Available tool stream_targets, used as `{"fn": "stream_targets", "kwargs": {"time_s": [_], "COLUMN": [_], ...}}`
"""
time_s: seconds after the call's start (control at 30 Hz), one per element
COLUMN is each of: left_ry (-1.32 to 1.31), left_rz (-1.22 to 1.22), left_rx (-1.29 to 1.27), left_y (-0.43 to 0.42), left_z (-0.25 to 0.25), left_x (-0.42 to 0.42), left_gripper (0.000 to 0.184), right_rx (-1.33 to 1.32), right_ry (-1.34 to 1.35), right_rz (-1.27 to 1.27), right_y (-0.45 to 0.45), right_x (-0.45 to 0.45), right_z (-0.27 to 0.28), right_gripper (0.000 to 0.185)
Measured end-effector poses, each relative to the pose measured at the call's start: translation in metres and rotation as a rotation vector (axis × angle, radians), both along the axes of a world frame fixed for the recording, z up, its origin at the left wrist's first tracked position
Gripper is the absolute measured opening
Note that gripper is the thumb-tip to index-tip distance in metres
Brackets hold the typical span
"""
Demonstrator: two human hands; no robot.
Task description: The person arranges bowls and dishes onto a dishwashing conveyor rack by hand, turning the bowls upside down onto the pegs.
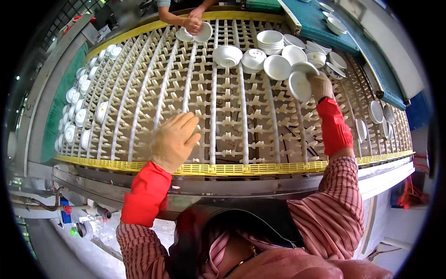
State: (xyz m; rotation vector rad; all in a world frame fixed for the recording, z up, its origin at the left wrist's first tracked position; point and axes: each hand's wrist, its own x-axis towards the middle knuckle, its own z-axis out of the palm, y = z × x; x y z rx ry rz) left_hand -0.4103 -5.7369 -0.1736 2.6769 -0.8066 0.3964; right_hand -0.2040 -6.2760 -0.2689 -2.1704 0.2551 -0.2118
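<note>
My left hand (pixel 174 143), in a tan glove with a red cuff, is above the front part of the pegged conveyor (pixel 227 109). Its fingers stretch forward, and nothing shows in its grasp. At the right, my gloved right hand (pixel 321 85) grips a white bowl (pixel 299 87) by its edge, the inside facing me. Another bowl (pixel 304 68) overlaps just behind it; whether I hold that one too I cannot tell. Close by are more white bowls (pixel 277 68), an upturned bowl (pixel 227 56) and a stack of bowls (pixel 270 39).
Across the conveyor, a person's hands (pixel 192 25) hold white dishes (pixel 203 32). Small white bowls (pixel 80 117) line the left end. Several dishes (pixel 375 112) stand among the pegs at right. A green belt (pixel 320 25) carries bowls at back right. Yellow edging (pixel 223 169) borders the front.
</note>
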Motion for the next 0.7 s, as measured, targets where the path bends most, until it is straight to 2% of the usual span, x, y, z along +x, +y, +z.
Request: {"fn": "stream_targets", "kwargs": {"time_s": [0.03, 0.07, 0.1, 0.13, 0.2, 0.23, 0.27, 0.33, 0.37, 0.47, 0.5, 0.53, 0.6, 0.63, 0.67, 0.7], "left_ry": [-0.029, -0.057, -0.084, -0.130, -0.220, -0.254, -0.249, -0.242, -0.208, -0.079, -0.093, -0.085, -0.065, 0.238, 0.223, 0.212], "left_rz": [-0.029, -0.059, -0.086, -0.120, -0.178, -0.193, -0.209, -0.225, -0.166, 0.030, 0.107, 0.172, 0.302, 0.493, 0.492, 0.488], "left_rx": [0.012, 0.022, 0.034, 0.036, 0.045, 0.004, 0.014, 0.035, 0.072, 0.154, 0.093, 0.075, 0.041, 0.099, 0.012, -0.075], "left_y": [-0.006, -0.012, -0.016, -0.019, -0.021, -0.023, -0.024, -0.022, -0.020, -0.012, 0.003, 0.010, 0.015, 0.012, 0.017, 0.021], "left_z": [0.004, 0.010, 0.013, 0.014, 0.016, 0.014, 0.014, 0.017, 0.017, 0.015, -0.008, -0.017, -0.025, -0.012, -0.015, -0.021], "left_x": [-0.002, -0.002, -0.003, -0.004, -0.005, -0.007, -0.008, -0.009, -0.008, 0.003, 0.013, 0.015, 0.017, 0.015, 0.016, 0.017], "left_gripper": [0.049, 0.053, 0.057, 0.061, 0.070, 0.085, 0.083, 0.079, 0.076, 0.070, 0.064, 0.061, 0.056, 0.053, 0.050, 0.048], "right_rx": [-0.180, -0.304, -0.121, 0.101, 0.322, 0.107, 0.234, 0.104, 0.140, -0.077, -0.378, -0.486, -0.532, -0.481, -0.429, -0.381], "right_ry": [-0.024, 0.106, 0.172, 0.100, 0.207, 0.340, 0.377, 0.137, 0.060, -0.396, -0.583, -0.423, -0.131, -0.151, -0.168, -0.041], "right_rz": [-0.081, -0.104, 0.055, 0.083, 0.308, 0.523, 0.607, 0.810, 0.815, 0.590, 0.314, 0.324, 0.563, 0.551, 0.541, 0.576], "right_y": [0.024, 0.062, 0.089, 0.109, 0.161, 0.189, 0.217, 0.247, 0.257, 0.276, 0.282, 0.280, 0.269, 0.269, 0.270, 0.273], "right_x": [-0.016, -0.037, -0.055, -0.055, -0.058, -0.066, -0.089, -0.079, -0.018, 0.019, 0.058, 0.076, 0.113, 0.106, 0.092, 0.088], "right_z": [0.005, 0.030, 0.045, 0.026, 0.030, 0.063, 0.092, 0.089, 0.050, 0.102, 0.098, 0.095, 0.068, 0.059, 0.049, 0.043], "right_gripper": [0.052, 0.051, 0.053, 0.050, 0.037, 0.038, 0.036, 0.036, 0.038, 0.058, 0.069, 0.081, 0.081, 0.077, 0.074, 0.067]}}
